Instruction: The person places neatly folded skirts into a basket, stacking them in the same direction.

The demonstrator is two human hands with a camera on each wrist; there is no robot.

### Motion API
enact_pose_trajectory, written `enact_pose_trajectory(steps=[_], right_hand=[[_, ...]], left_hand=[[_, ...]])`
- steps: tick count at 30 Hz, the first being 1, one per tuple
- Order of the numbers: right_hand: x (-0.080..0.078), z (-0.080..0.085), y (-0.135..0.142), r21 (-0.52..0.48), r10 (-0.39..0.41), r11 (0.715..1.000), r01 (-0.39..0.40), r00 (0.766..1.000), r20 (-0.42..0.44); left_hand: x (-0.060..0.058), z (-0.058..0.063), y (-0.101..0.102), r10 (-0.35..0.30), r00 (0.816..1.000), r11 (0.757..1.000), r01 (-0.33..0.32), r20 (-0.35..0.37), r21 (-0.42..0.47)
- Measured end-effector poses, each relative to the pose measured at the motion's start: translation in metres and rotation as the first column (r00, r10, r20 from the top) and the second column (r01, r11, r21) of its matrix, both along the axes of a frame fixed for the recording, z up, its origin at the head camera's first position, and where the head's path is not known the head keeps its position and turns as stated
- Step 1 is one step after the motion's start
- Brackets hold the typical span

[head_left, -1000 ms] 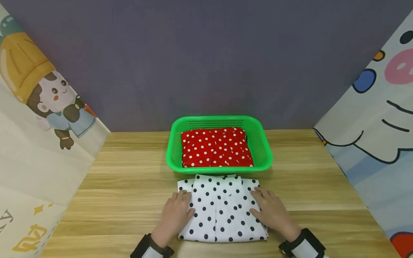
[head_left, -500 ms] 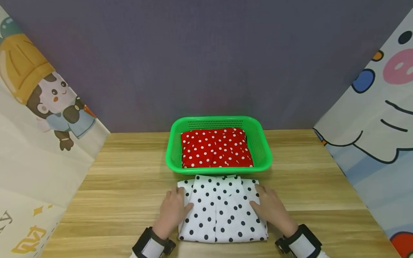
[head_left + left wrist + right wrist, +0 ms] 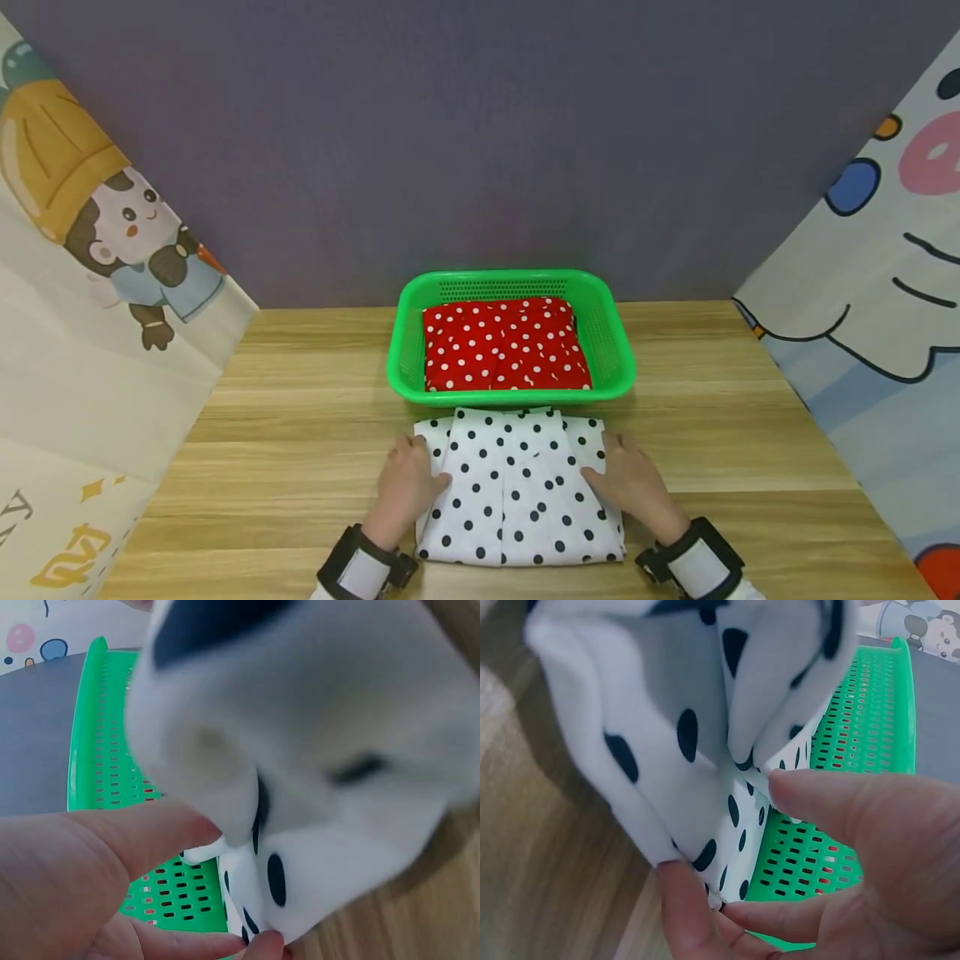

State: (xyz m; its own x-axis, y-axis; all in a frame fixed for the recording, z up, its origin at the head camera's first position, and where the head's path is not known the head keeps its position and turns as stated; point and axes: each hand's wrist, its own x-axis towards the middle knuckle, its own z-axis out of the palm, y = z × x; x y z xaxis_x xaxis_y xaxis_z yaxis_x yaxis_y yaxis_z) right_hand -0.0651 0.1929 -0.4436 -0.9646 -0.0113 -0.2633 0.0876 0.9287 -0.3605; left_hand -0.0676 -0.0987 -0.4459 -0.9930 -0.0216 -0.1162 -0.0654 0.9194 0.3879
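Observation:
A folded white cloth with black polka dots [image 3: 510,492] lies on the table in the head view, just in front of the green basket [image 3: 622,358]. My left hand [image 3: 408,483] grips its left side, thumb on top and fingers at the outer edge. On the opposite side my right hand [image 3: 633,479] holds it the same way. Both wrist views show the cloth's layers between thumb and fingers, bulging close to the cameras. Inside the basket sits a folded red cloth with white dots [image 3: 502,346].
The basket stands near the back of the wooden table [image 3: 300,400], before a dark grey wall [image 3: 480,150]. Cartoon-printed panels slant along both sides, a light one [image 3: 90,400] at left and another [image 3: 862,275] at right.
Both hands have shifted from lying over the white cloth's sides to its outer edges, fingers now gripping there. The cloth and basket stay in place.

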Motion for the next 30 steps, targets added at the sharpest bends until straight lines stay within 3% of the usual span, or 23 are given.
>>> enact_pose_trajectory(steps=[9, 17, 30], right_hand=[[-0.001, -0.003, -0.003, -0.081, -0.051, 0.995, 0.053, 0.998, 0.032], [0.001, -0.009, -0.008, -0.154, -0.091, 0.983, 0.095, 0.995, 0.031], [0.003, -0.010, -0.013, -0.226, -0.087, 0.970, 0.095, 0.995, 0.045]], left_hand=[[0.000, 0.001, 0.004, 0.035, 0.999, 0.999, -0.034, -0.032, 0.043], [0.001, 0.001, 0.004, 0.049, 0.999, 0.992, -0.049, 0.004, 0.114], [0.001, -0.004, 0.001, 0.036, 0.999, 0.974, -0.044, 0.038, 0.220]])
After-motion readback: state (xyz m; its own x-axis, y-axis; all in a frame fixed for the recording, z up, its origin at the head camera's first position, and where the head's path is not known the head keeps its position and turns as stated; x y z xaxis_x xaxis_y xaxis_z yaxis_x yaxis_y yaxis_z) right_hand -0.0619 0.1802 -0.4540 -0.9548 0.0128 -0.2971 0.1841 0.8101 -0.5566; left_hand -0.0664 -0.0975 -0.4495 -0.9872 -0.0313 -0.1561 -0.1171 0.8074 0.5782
